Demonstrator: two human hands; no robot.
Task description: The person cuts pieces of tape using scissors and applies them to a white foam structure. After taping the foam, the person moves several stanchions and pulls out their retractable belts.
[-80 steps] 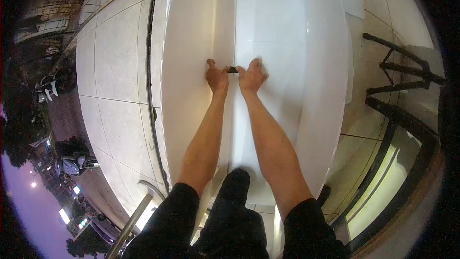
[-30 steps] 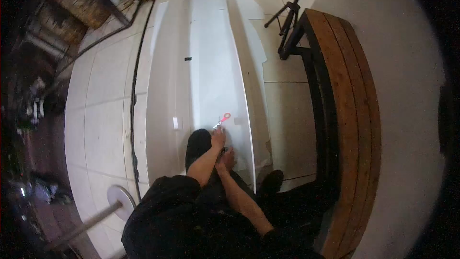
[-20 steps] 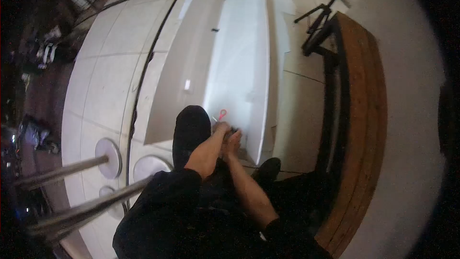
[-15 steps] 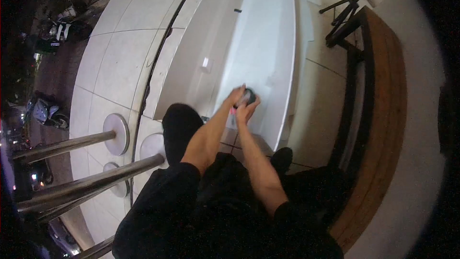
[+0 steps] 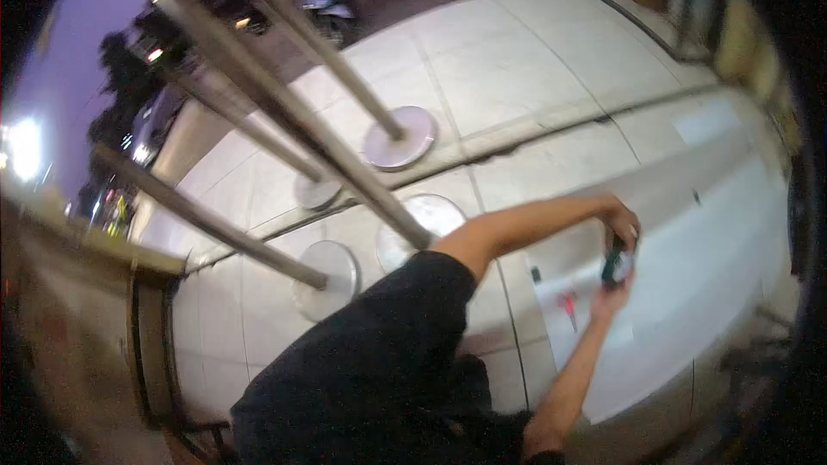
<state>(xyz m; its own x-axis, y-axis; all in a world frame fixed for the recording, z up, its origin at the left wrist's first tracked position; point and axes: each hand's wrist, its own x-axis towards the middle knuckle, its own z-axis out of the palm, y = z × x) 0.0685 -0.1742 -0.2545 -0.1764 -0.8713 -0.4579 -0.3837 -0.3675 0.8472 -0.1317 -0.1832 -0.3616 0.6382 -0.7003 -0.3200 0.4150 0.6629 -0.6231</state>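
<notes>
A small dark round object with a pale middle (image 5: 616,268) is between my two hands, above a long white panel (image 5: 689,293). My left hand (image 5: 621,222) reaches over from above with bent fingers, closed on its upper side. From below, my right hand (image 5: 611,299) grips its lower side. Blur hides the exact finger positions and the object's kind. On the panel near my right hand lies a slim tool with a red-pink part (image 5: 567,302). A short black strip (image 5: 536,275) sits at the panel's near edge, and another black strip (image 5: 697,197) is farther along.
Metal posts (image 5: 319,133) on round bases (image 5: 401,138) stand on the tiled floor (image 5: 534,52) to my left. A parked motorbike (image 5: 327,0) is beyond them. Blurred dark legs of a stand or bench (image 5: 758,353) show at the right.
My view has swung left and tilted, so the panel now appears at the right. My left elbow is raised, with that hand over the dark object. Both hands still hold it.
</notes>
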